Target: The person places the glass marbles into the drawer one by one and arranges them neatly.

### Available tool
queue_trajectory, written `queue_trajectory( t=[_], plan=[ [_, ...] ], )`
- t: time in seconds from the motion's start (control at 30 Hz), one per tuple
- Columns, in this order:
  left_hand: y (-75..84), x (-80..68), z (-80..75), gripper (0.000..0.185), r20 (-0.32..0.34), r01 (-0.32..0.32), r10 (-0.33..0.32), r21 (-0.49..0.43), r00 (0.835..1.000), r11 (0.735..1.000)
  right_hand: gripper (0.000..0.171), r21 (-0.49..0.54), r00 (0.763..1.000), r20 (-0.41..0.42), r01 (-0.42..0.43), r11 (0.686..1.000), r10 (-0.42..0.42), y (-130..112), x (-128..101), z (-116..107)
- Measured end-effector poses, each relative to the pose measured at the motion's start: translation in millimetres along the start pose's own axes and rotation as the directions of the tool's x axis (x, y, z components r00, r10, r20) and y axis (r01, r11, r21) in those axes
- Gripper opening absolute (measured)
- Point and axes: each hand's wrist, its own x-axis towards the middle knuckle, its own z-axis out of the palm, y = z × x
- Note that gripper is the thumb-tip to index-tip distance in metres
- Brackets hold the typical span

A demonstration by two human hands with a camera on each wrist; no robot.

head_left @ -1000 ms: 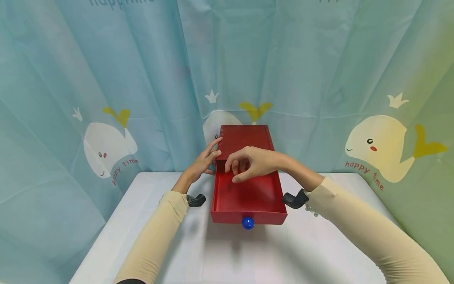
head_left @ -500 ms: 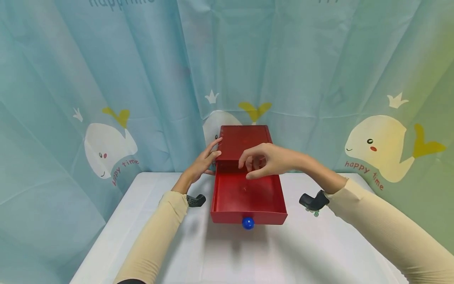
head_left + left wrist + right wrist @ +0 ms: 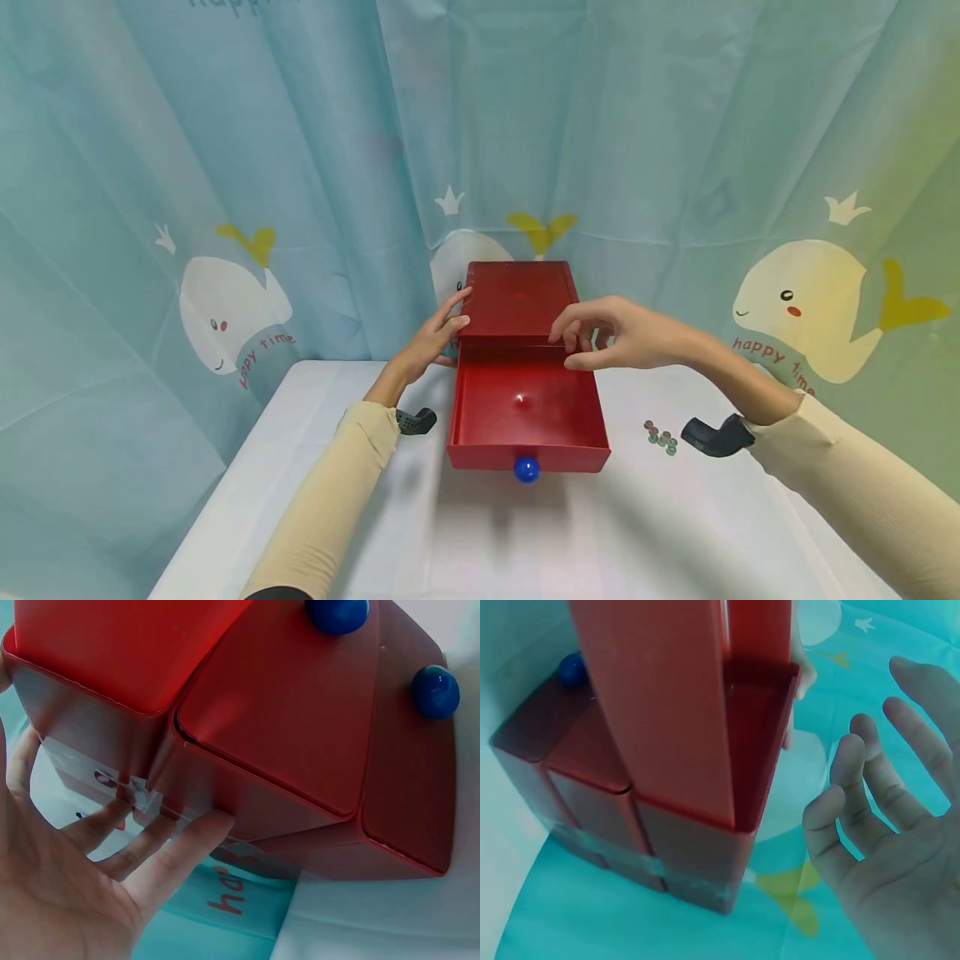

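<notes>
the left hand (image 3: 431, 337), fingers flat and straight, presses the red box's (image 3: 517, 296) side, likely to steady it. the right hand (image 3: 622, 333) hovers loosely spread, grip empty, over the open drawer (image 3: 528, 412). small beads (image 3: 660, 435) lie on the white worktop (image 3: 525, 542); whale curtain (image 3: 225, 208) behind.

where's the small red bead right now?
In the head view the small red bead lies on the floor of the open red drawer, near its middle, behind the blue knob and below the right hand.
</notes>
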Motion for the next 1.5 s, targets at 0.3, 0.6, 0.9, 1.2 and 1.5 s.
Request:
queue_trajectory(
  t=[0.3,0.6,0.9,1.2,1.5],
  plan=[
    [1.3,1.0,0.9,0.067,0.000,-0.004,0.004,-0.001,1.000,1.000,0.029,-0.016,0.992,-0.127,0.010,1.000,-0.012,17,-36,-4],
    [1.3,2.5,0.3,0.067,0.000,-0.009,0.009,-0.002,1.000,1.000,0.030,-0.022,0.973,-0.229,-0.012,1.000,0.007,37,-66,1],
    [0.3,4.6,0.8,0.066,-0.003,-0.011,0.011,-0.002,1.000,1.000,0.028,0.032,0.955,-0.281,-0.093,0.995,0.099,77,-97,17],
    [1.7,3.0,0.8,0.066,-0.001,-0.007,0.007,0.011,1.000,1.000,0.024,0.065,0.909,-0.327,-0.251,0.966,0.258,117,-125,36],
    [2.7,-0.5,0.8,0.066,0.004,-0.001,0.001,0.012,1.000,1.000,0.026,0.117,0.892,-0.319,-0.297,0.948,0.319,150,-147,61]
  ],
)
